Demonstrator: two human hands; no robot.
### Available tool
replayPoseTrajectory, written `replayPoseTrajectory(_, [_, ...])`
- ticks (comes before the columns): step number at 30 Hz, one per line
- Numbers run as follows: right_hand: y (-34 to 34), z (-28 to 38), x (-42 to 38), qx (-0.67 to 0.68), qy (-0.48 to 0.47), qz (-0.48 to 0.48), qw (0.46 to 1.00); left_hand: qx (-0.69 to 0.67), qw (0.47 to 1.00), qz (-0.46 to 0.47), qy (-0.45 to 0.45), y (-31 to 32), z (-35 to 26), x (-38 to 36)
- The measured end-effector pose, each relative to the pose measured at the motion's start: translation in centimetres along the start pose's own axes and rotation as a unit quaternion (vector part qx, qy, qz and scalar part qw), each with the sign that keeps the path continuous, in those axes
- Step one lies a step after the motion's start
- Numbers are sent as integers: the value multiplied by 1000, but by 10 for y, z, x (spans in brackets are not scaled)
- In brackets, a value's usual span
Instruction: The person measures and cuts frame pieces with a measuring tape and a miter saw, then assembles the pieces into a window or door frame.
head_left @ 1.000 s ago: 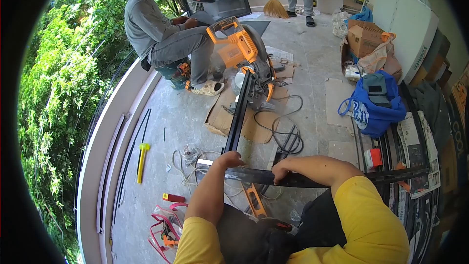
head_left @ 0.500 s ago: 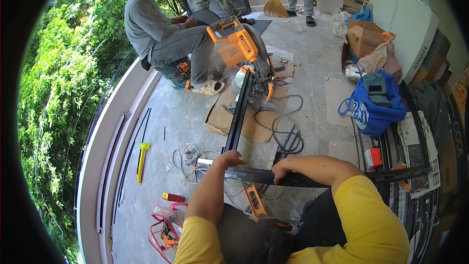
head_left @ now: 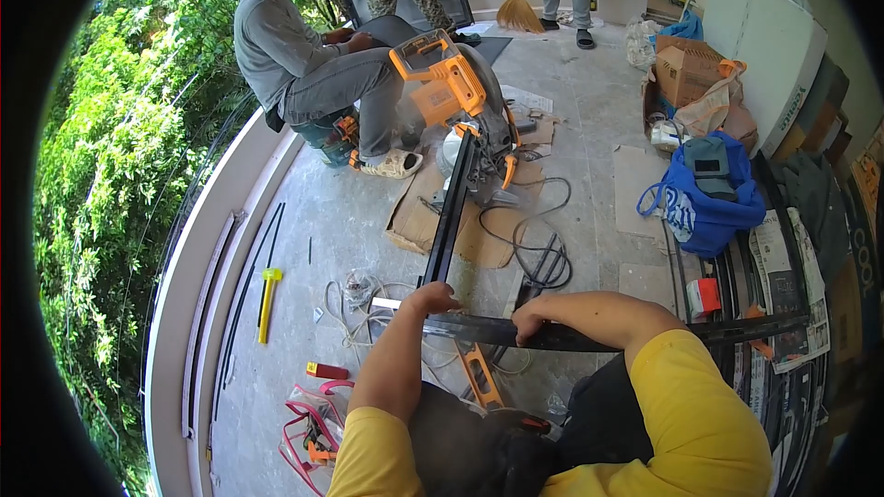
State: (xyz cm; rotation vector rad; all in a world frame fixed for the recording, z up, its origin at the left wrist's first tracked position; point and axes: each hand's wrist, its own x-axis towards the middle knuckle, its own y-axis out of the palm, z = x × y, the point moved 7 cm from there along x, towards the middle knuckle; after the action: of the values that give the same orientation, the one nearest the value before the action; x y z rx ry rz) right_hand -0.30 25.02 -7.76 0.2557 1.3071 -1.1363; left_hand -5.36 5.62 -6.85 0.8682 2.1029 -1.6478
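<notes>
A long dark metal bar (head_left: pixel 603 336) lies crosswise in front of me, over my lap and off to the right. My right hand (head_left: pixel 528 320) grips it near its left part, fingers curled round the edge. My left hand (head_left: pixel 435 297) is closed at the bar's left end, where a second black bar (head_left: pixel 450 212) meets it; the fingers are partly hidden. That second bar runs away from me to the orange miter saw (head_left: pixel 451 83), its far end at the blade. An orange spirit level (head_left: pixel 479 377) lies under the crosswise bar.
A seated person (head_left: pixel 299 64) is beside the saw; two others stand behind, near a broom (head_left: pixel 520 13). A yellow hammer (head_left: pixel 268 306) and clear pink-edged bag (head_left: pixel 308 433) lie left. Cables (head_left: pixel 566 267) cross the floor. Right are a blue bag (head_left: pixel 714 202) and several bars on newspaper.
A standing person at the back has shifted slightly, and their hand shows lower. My hands and the bars have not visibly moved.
</notes>
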Motion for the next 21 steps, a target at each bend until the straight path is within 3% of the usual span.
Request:
replayPoseTrajectory(4, [0,0,2,-8,-8,5,1000,8,999,-37,15,-3,-2,-2])
replayPoseTrajectory(10, [1,0,1,5,1,5,1000,6,1000,0,0,-3,-4,-5])
replayPoseTrajectory(13, [-1,0,-3,10,7,-4,1000,4,999,-37,20,-6,-6,-6])
replayPoseTrajectory(21, [0,0,-3,7,9,-4,1000,4,1000,-20,9,-2,-2,-2])
